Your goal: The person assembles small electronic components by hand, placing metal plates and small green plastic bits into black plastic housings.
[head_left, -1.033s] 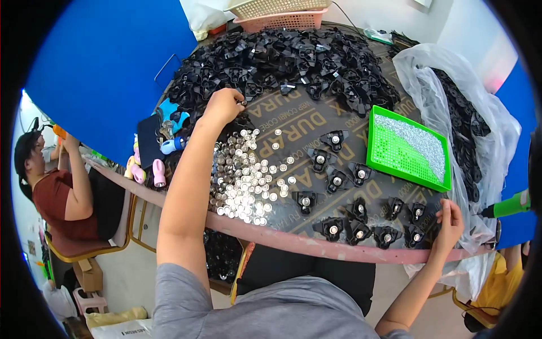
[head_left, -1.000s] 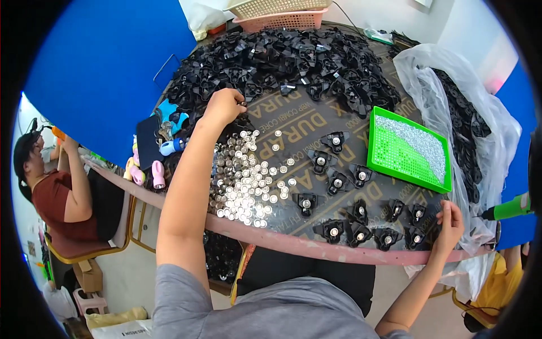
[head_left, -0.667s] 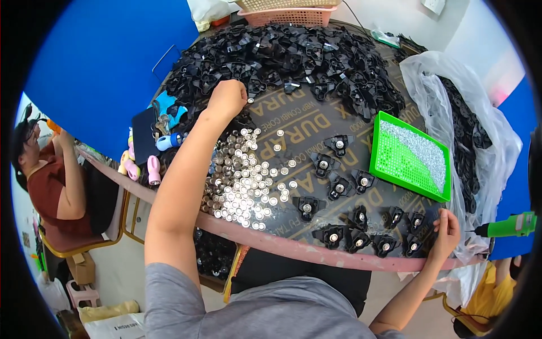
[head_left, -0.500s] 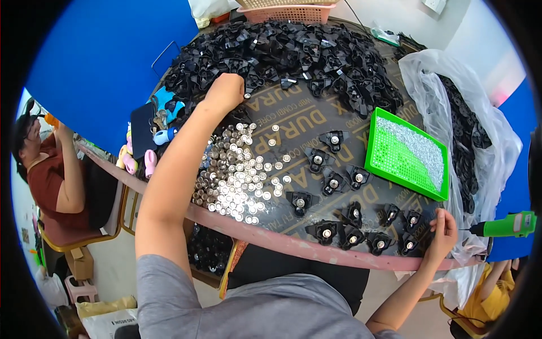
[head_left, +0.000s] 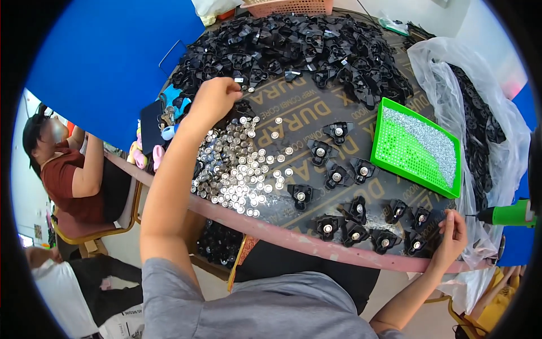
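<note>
while the left hand [head_left: 215, 97] reaches out over the near left margin of a heap of black plastic brackets [head_left: 316, 48], two loose silver discs [head_left: 251, 90] lie just right of its fingertips. fingers bent downward and bunched; cannot tell whether anything is pinched beneath, as the back of the hand hides the underside.

below that grip, toward the body and beside the left forearm: a spread of round silver discs [head_left: 240, 178], densest at its left, thinning to singles at its right.

right hand [head_left: 453, 233] at the near edge of the table [head_left: 310, 247], thumb and fingers curled close together; grasp too small to read, cannot tell if something sits between the tips. just left of it, the closest of the disc-fitted brackets [head_left: 385, 242]; the others range farther left and up from that grip. above it, a green perforated tray [head_left: 389, 158] of small silvery pieces [head_left: 432, 141]. just right of it, a green power tool [head_left: 511, 215], thin bit directed toward the fingers.

looks: discs round, shiny, many with a pale face and raised centre, those nearest the left forearm darker. brackets matte black, angular, winged; each set-out one carries a single bright disc near its middle.
</note>
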A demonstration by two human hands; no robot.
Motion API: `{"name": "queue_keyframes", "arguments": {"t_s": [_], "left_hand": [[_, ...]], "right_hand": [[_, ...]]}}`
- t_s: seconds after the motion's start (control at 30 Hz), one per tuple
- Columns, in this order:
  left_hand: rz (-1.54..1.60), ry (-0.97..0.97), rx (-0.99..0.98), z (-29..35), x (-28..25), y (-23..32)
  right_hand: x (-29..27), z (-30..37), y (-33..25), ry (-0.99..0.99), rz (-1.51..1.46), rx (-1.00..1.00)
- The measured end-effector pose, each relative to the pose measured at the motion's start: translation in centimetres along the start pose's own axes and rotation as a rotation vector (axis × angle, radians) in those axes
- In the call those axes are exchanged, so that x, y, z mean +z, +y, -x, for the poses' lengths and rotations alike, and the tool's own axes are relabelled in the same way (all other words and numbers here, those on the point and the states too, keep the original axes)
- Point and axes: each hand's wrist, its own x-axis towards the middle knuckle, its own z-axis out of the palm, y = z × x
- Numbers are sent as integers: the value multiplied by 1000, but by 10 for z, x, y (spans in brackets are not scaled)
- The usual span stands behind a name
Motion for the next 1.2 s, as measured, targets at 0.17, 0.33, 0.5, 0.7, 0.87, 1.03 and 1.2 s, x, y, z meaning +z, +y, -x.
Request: {"name": "queue_keyframes", "arguments": {"t_s": [0.17, 0.33, 0.5, 0.7, 0.87, 1.03, 1.2], "left_hand": [[-151, -29, -68, -40, 39, -4], [-137, 52, -69, -52, 52, -9], [-260, 59, 42, -53, 43, -16], [49, 70, 19, 4, -8, 22], [97, -177, -29, 102, -29, 43], [384, 163, -29, 132, -22, 63], [862, 1105, 436, 179, -52, 153]], "right_hand": [[-2, 3, 3, 30, 15, 28], [1, 1, 1, 17, 27, 18], [9, 0, -5, -5, 41, 40], [6, 2, -6, 1, 33, 52], [3, 6, -9, 34, 62, 50], [8, 6, -17, 123, 82, 89], [23, 5, -31, 442, -159, -198]]}}
